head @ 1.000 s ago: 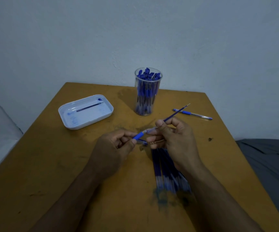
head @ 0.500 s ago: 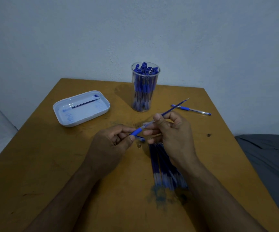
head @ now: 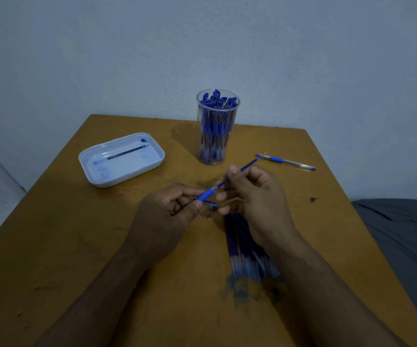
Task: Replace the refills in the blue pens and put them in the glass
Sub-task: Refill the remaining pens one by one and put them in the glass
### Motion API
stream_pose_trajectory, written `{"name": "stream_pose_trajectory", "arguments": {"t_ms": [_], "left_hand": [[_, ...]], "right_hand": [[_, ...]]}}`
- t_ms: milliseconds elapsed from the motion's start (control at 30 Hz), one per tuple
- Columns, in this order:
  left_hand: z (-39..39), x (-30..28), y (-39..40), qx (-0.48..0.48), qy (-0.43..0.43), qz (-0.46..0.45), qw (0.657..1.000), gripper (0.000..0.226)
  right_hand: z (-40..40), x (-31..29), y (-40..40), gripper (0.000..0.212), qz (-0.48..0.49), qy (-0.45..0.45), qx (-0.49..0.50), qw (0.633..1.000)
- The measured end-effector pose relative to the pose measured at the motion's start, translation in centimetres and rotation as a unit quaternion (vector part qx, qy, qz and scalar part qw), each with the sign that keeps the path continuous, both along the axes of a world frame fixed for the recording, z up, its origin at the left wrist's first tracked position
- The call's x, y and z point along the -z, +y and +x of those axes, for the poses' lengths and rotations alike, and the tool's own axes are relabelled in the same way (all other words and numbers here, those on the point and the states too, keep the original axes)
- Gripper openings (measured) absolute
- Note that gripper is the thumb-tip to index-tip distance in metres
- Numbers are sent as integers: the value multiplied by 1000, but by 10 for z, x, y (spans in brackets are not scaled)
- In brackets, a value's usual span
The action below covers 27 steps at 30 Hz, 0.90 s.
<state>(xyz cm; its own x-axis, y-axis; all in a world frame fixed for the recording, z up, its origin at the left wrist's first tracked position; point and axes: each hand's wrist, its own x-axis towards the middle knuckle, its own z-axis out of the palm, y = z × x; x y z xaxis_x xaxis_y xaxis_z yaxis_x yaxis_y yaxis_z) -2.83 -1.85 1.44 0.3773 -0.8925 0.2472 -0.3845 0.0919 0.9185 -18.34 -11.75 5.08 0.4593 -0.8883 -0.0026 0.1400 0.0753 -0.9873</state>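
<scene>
My left hand (head: pixel 167 216) pinches the blue grip end of a pen barrel (head: pixel 206 195) at the table's middle. My right hand (head: pixel 255 196) pinches a thin blue refill (head: pixel 246 167) that runs slanting up to the right out of that barrel. A small blue pen part (head: pixel 211 204) and a tiny metal piece (head: pixel 209 215) lie just below my left fingertips. A bundle of blue refills (head: pixel 245 249) lies on the table under my right wrist. The clear glass (head: pixel 217 126) stands at the back, full of blue pens. Another blue pen (head: pixel 287 162) lies at the right.
A white tray (head: pixel 94 175) at the back left holds one dark refill (head: pixel 127 152) and a small blue cap. The brown table (head: pixel 77 246) ends against a pale wall; grey fabric (head: pixel 402 234) lies off its right edge. Blue ink smears mark the table near the bundle.
Both hands keep hold of the barrel and the refill. The refill appears to stick out slightly farther toward the upper right. The camera view has shifted a little.
</scene>
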Motion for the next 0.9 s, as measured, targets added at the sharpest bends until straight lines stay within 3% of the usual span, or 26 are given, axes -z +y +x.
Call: {"name": "stream_pose_trajectory", "arguments": {"t_ms": [200,267,367,467,667,733,900], "left_hand": [[3,-3,1,-6,23,-7,1000,20],[5,-5,1,-18,50,-6,999,20],[8,-6,0,-48,67,8,997,16],[10,-5,-2,-63,56,22,996,14],[9,-4,-1,-55,36,34,997,16],[10,-4,0,-49,33,36,998,17],[9,-4,1,-21,16,41,999,19]], "right_hand": [[-2,-4,3,25,-14,134,-82,987],[-5,-4,0,17,-102,204,-57,972],[-4,-3,2,8,-280,372,-85,881],[2,2,7,23,-357,463,-124,802],[10,2,14,25,-402,525,-138,737],[9,4,13,22,-404,502,-127,754],[-2,-2,-3,9,-247,288,3,925]]}}
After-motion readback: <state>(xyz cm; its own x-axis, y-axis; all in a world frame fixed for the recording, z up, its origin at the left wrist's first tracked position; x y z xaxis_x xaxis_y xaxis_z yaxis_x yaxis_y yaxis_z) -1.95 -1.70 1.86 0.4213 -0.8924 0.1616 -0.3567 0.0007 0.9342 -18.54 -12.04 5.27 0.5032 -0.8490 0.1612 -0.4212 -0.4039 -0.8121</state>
